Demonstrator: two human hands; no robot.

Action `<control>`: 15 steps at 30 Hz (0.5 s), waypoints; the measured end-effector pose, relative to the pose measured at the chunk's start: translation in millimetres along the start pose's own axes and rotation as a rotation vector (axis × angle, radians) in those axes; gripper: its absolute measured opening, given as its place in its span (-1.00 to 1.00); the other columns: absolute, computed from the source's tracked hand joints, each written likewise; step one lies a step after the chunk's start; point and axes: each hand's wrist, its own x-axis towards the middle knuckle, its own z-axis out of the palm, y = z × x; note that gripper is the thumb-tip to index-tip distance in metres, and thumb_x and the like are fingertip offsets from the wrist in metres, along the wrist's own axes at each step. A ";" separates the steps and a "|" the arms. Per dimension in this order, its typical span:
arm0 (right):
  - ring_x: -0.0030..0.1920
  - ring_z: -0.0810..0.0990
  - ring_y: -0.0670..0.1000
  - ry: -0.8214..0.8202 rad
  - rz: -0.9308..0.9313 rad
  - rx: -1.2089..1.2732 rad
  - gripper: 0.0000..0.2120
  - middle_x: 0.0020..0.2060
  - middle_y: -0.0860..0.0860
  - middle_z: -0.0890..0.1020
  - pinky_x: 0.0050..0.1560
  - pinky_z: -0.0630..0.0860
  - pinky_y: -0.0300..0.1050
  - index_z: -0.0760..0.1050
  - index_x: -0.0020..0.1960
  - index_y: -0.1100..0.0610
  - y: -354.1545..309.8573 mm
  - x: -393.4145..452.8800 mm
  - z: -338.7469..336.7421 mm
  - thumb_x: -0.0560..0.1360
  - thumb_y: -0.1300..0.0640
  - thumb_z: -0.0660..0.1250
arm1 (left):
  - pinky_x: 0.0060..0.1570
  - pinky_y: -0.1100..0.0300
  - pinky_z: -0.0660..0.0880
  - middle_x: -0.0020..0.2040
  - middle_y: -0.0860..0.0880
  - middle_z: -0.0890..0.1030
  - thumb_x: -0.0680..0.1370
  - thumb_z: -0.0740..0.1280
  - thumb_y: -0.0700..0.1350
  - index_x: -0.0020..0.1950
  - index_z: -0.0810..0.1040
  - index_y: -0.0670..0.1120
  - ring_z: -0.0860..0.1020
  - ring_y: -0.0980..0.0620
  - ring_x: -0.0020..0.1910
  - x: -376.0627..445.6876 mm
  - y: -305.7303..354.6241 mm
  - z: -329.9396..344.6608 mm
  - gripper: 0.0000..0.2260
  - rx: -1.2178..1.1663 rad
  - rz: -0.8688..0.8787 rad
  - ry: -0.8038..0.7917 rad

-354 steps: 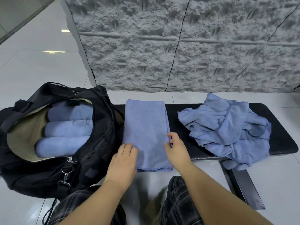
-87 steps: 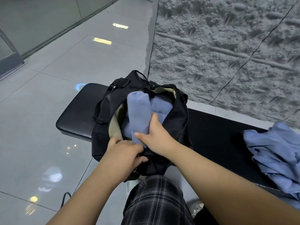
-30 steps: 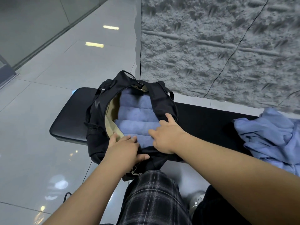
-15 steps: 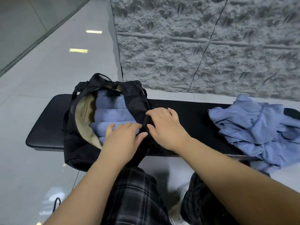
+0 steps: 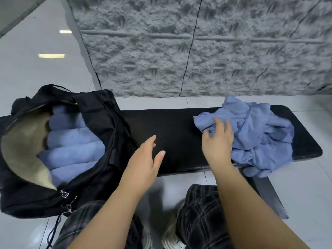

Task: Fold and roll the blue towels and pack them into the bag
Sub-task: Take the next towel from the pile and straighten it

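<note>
Both hands are off the black bag now; half a second ago they sat on its rim and on the rolls inside. The right hand has gone over to the loose pile of blue towels at the right end of the black bench, fingers spread and resting on the pile's near-left edge, thumb beside a fold; whether any cloth is actually pinched cannot be told, since the palm hides the contact. The left hand hovers over the bare bench middle, fingers straight and relaxed, holding nothing. The bag sits at the left end, mouth open, with rolled blue towels lying side by side inside against the tan lining. The bag's left side is cut off by the frame edge, its far rolls are shadowed, and the exact roll count is unclear. The pile's near edge droops over the bench front. Plaid trousers at the bottom are blurred.
</note>
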 end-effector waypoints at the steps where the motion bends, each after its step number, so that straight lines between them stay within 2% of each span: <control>1: 0.50 0.02 0.15 0.024 0.079 -0.015 -0.50 0.51 0.13 0.09 0.38 0.17 0.15 0.23 0.47 0.05 8.9 2.4 -1.0 0.56 0.15 0.22 | 0.28 0.25 0.24 0.36 0.10 0.38 0.60 0.13 0.10 0.50 0.11 0.06 0.32 0.16 0.35 0.3 -2.3 4.7 -0.51 0.001 -0.019 -0.026; 4: 0.52 -0.10 0.14 0.084 0.281 -0.008 -0.49 0.53 0.07 -0.03 0.42 0.05 0.21 0.14 0.50 -0.05 30.7 8.5 -2.3 0.59 0.09 0.18 | 0.29 0.24 0.26 0.37 0.08 0.37 0.60 0.13 0.09 0.50 0.13 0.04 0.32 0.15 0.36 -0.3 -7.8 14.1 -0.51 0.039 -0.063 -0.075; 7: 0.52 -0.10 0.12 0.154 0.382 0.061 -0.54 0.54 0.07 -0.05 0.44 0.04 0.24 0.17 0.49 -0.07 42.3 22.7 -8.0 0.60 0.06 0.14 | 0.29 0.22 0.30 0.38 0.08 0.36 0.60 0.11 0.11 0.50 0.13 0.04 0.33 0.13 0.35 -2.7 -9.7 20.5 -0.52 0.067 -0.081 -0.133; 10: 0.52 -0.15 0.11 0.047 0.435 0.006 -0.60 0.54 0.01 -0.05 0.45 -0.01 0.23 0.27 0.45 -0.04 49.8 30.7 -9.9 0.62 0.04 0.07 | 0.29 0.24 0.28 0.40 0.07 0.34 0.60 0.09 0.12 0.50 0.13 0.03 0.31 0.14 0.37 -5.3 -9.1 25.4 -0.52 0.097 -0.062 -0.191; 12: 0.53 -0.16 0.10 -0.018 0.432 -0.065 -0.58 0.54 -0.04 -0.03 0.46 -0.07 0.20 0.23 0.48 0.05 47.2 29.7 -8.7 0.63 0.04 0.04 | 0.29 0.27 0.26 0.41 0.07 0.33 0.60 0.09 0.11 0.49 0.14 0.03 0.30 0.15 0.37 -5.6 -9.2 26.3 -0.52 0.107 -0.049 -0.204; 15: 0.53 -0.11 0.03 0.034 0.330 -0.092 -0.52 0.54 -0.05 0.04 0.45 -0.11 0.18 0.14 0.50 0.17 31.1 20.2 -11.5 0.62 0.07 0.06 | 0.28 0.29 0.25 0.42 0.09 0.31 0.60 0.09 0.11 0.49 0.15 0.03 0.29 0.17 0.38 -5.9 -7.7 25.3 -0.53 0.108 -0.038 -0.192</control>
